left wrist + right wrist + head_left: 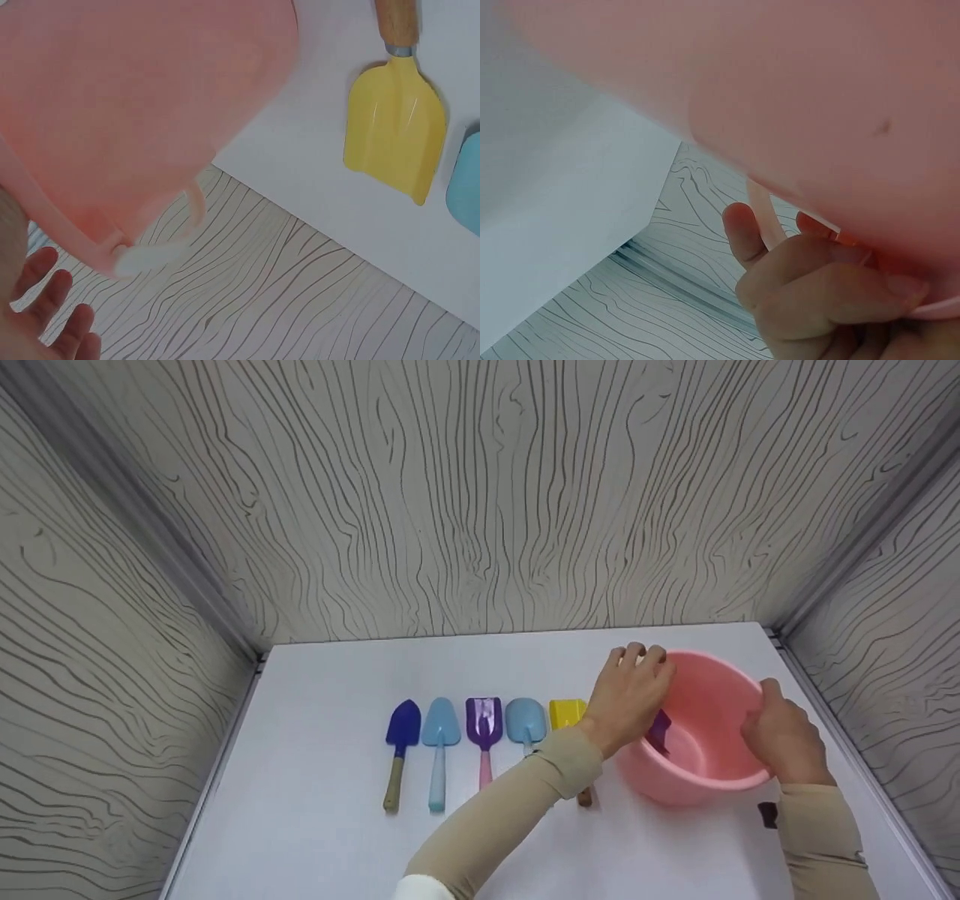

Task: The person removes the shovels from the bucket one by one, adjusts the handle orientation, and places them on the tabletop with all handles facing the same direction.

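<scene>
My right hand (pixel 787 731) grips the right rim of a pink bucket (pixel 709 780); its curled fingers (pixel 802 292) show against the outside in the right wrist view. At the left rim lies my left hand (pixel 626 697). Its fingers (pixel 64 300) look loosely bent and stand apart from the outer wall, while the thumb is hidden. The bucket's mouth leans towards me, with a purple object (pixel 658 731) partly visible inside. Left of the bucket, a yellow shovel (pixel 397 131) with a wooden handle lies partly under my left forearm.
In a row on the white table (pixel 300 735) lie a dark blue trowel (pixel 403 727), a light blue trowel (pixel 441 727), a purple shovel (pixel 484 724) and a light blue shovel (pixel 526 720). A dark item (pixel 767 814) shows beside my right sleeve. Wood-patterned walls (pixel 480 510) surround the table.
</scene>
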A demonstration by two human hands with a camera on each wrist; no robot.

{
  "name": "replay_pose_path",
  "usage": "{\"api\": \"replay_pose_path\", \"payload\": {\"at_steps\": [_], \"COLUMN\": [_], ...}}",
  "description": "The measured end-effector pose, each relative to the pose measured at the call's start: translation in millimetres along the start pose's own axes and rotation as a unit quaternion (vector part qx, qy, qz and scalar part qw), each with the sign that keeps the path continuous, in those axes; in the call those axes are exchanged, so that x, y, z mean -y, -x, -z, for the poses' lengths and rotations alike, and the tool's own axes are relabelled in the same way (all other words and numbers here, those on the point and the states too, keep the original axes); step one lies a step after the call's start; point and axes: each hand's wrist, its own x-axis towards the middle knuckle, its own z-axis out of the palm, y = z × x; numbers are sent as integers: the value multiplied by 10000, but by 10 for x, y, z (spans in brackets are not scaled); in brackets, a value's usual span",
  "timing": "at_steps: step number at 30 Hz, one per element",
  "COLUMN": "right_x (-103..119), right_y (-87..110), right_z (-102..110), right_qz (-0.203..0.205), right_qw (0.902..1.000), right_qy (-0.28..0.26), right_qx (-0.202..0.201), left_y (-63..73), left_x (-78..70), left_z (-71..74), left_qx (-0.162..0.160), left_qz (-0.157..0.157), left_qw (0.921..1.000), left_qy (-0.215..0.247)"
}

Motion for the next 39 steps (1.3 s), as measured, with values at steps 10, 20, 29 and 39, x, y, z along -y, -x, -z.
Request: {"api": "replay_pose_path", "payload": {"at_steps": [10, 20, 29, 39], "right_x": [-41, 14, 33, -10], "right_y": [7, -9, -10, -18], "right_z": [64, 47, 35, 2], "right_qz": [-71, -107, -117, 171], "right_qw": [9999, 9999, 9998, 9990], "right_qy": [-117, -85, -107, 339], "right_qx": [15, 3, -81, -224], "left_y": [-196, -317, -373, -312], "left_x": [-237, -326, -457, -626], "left_z": [36, -42, -66, -137], "left_qx": [853, 1803, 2373, 3226], "left_qz": [-776, -681, -649, -658], "left_qw": [9842, 9659, 9426, 8774], "left_qy": [-1343, -1726, -2257, -3489]}}
